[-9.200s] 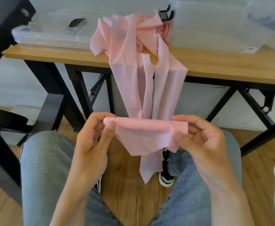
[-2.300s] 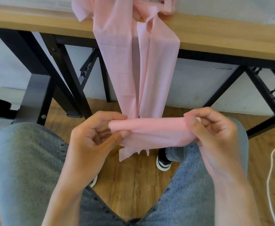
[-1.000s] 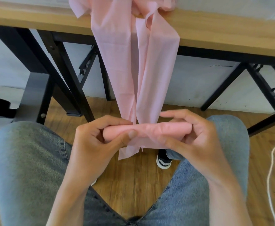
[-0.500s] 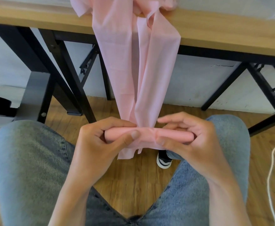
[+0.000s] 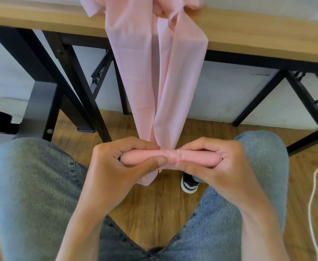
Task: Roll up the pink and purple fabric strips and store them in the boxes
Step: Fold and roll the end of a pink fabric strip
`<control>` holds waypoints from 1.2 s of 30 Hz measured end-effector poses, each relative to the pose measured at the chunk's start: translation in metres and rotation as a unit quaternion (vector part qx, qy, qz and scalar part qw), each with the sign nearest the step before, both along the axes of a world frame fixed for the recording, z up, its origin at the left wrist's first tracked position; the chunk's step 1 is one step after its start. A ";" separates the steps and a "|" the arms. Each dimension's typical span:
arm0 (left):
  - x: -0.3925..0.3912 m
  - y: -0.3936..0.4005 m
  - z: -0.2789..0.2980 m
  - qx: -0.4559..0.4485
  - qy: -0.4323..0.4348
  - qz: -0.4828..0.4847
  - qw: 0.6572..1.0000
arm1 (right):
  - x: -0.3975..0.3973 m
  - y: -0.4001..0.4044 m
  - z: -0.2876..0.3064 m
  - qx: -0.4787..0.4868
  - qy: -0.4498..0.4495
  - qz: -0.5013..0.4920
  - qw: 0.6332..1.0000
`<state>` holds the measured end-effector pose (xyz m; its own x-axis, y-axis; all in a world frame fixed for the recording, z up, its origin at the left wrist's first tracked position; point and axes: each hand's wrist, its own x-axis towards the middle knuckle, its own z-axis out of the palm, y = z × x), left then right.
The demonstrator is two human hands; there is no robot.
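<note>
Your left hand (image 5: 116, 166) and right hand (image 5: 212, 166) pinch the rolled end of the pink strip (image 5: 154, 72), rest hanging from the far desk (image 5: 258, 36).

Plain workroom, wooden-topped table (image 5: 248, 34) on black folding metal legs (image 5: 75, 95), wood-plank floor (image 5: 154, 213), white wall (image 5: 220, 95)
</note>
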<state>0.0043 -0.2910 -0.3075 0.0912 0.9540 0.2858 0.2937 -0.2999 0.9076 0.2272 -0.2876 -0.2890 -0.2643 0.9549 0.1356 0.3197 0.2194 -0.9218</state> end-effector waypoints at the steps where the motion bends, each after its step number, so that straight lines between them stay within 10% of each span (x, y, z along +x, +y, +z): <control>1: 0.000 0.000 0.000 -0.006 0.001 -0.006 1.000 | 0.000 0.000 0.000 -0.001 0.005 -0.001 1.000; 36: -0.001 0.002 -0.002 0.031 -0.016 0.010 0.999 | 0.001 0.005 -0.006 0.021 0.096 -0.074 0.992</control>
